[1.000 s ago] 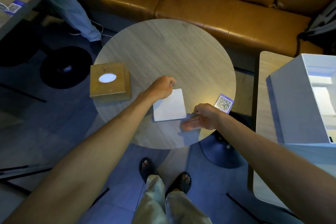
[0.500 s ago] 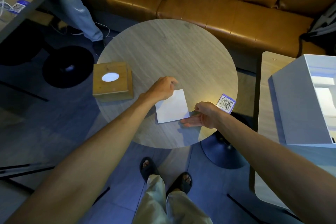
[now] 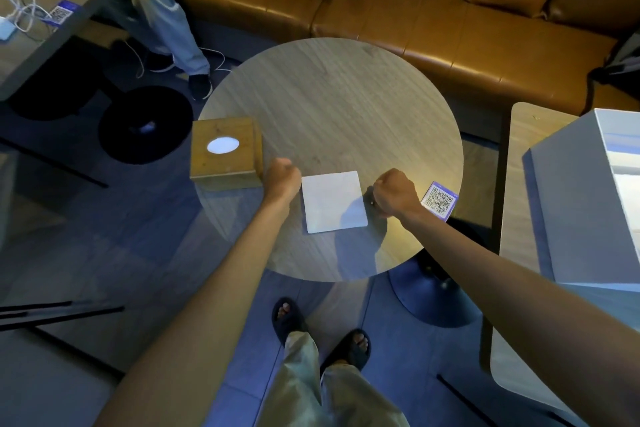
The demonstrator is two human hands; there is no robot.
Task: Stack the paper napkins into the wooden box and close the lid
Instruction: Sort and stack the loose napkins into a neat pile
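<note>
The paper napkins (image 3: 333,202) lay as one flat white square stack near the front edge of the round table (image 3: 332,104), squarely between the two hands. The left hand (image 3: 282,178) was curled into a loose fist touching the stack's left edge, and the right hand (image 3: 394,196) was curled likewise at the right edge; neither seemed clamped on the paper, though whether any fingertip was tucked under an edge could not be told. The wooden box (image 3: 225,152) stood at the table's left edge, just beside the left hand, with its lid down (a pale oval opening showed on top). So the stack would have to travel leftward, and the left hand was the nearer to the lid, which probably needed lifting first.
</note>
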